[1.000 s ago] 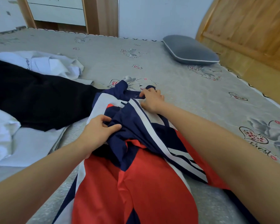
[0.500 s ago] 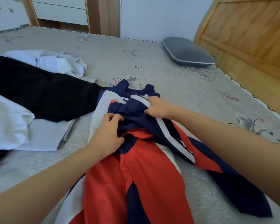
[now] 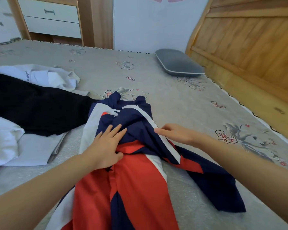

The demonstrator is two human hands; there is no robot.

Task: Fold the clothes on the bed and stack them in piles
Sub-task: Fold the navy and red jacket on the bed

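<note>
A red, navy and white jacket (image 3: 135, 180) lies lengthwise on the bed in front of me, its navy upper part bunched toward the far end. My left hand (image 3: 106, 145) rests flat on the navy and red cloth near the jacket's middle, fingers straight. My right hand (image 3: 175, 133) lies on the white stripe at the jacket's right side with fingers extended. A navy sleeve (image 3: 221, 185) trails off to the right. A black garment (image 3: 35, 105) and a crumpled white shirt (image 3: 45, 77) lie at the left.
The bed (image 3: 181, 103) has a grey floral cover. More white cloth (image 3: 12, 146) sits at the near left. A grey pillow (image 3: 178, 64) lies by the wooden headboard (image 3: 249, 45) at the right. A white drawer unit (image 3: 51, 19) stands behind the bed.
Both hands have let go of the bunched navy cloth and now lie flat on the jacket. The right hand has moved to the white stripe at the right.
</note>
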